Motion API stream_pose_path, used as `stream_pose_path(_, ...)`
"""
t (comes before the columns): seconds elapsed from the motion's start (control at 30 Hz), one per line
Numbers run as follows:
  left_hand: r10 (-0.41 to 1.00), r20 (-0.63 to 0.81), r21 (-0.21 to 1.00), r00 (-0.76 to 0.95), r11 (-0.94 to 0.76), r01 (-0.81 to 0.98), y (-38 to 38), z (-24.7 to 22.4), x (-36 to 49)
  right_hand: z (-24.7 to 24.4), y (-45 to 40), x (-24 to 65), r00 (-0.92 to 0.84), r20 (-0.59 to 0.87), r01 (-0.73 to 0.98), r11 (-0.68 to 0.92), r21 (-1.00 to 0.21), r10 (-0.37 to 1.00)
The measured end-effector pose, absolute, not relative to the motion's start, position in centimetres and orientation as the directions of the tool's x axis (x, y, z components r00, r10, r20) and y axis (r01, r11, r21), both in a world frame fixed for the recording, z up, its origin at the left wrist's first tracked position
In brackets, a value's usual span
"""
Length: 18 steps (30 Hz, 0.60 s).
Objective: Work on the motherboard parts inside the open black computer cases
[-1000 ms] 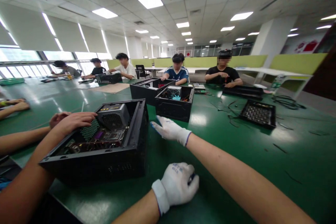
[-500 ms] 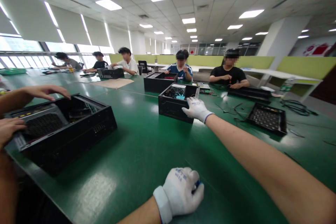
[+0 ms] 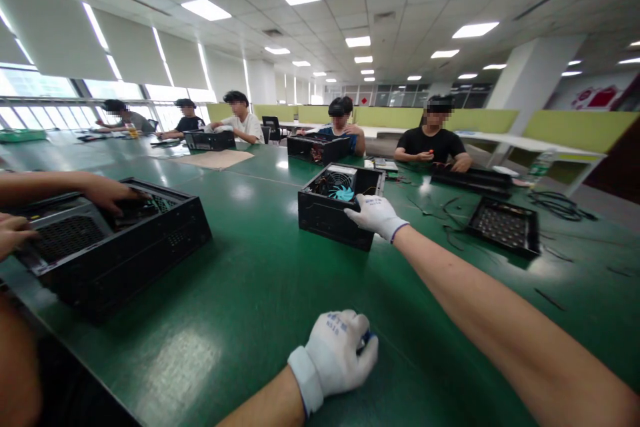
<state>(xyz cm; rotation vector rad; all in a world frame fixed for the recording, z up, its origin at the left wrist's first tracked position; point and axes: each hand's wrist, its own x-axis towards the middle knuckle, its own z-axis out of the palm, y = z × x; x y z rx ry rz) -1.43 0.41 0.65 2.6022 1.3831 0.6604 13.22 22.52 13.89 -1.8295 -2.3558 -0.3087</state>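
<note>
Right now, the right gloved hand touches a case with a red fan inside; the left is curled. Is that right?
The fan is light blue, not red, as the head view shows. The right hand touches the case, and the left hand is curled.

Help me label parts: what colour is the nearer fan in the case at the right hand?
The nearer fan is light turquoise-blue; see the head view.

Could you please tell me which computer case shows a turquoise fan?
The computer case touched by the gloved right hand: a turquoise fan shows inside it, and in none of the other cases.
</note>
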Motion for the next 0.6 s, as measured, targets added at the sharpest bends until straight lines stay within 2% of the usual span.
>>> stream_pose_path(0.17, 0.815, 0.343, 0.306, 0.468, -0.568, 0.764, 0.5, 0.8, -1.6, 13.8, 17.8, 13.9, -0.297, 0.251, 0.955, 0.284, 0.084, 0.921)
stream_pose_path(0.43, 0.739, 0.513, 0.292, 0.437, -0.629, 0.72, 0.1, 1.6, -1.9, 13.2, 8.1, 16.0, -0.393, 0.308, 0.919, 0.376, 0.115, 0.866)
stream_pose_path(0.6, 0.643, 0.602, 0.229, 0.474, -0.708, 0.668, -2.2, 5.4, -2.3, 13.2, 2.7, 17.9, -0.501, 0.392, 0.857, 0.506, 0.098, 0.772)
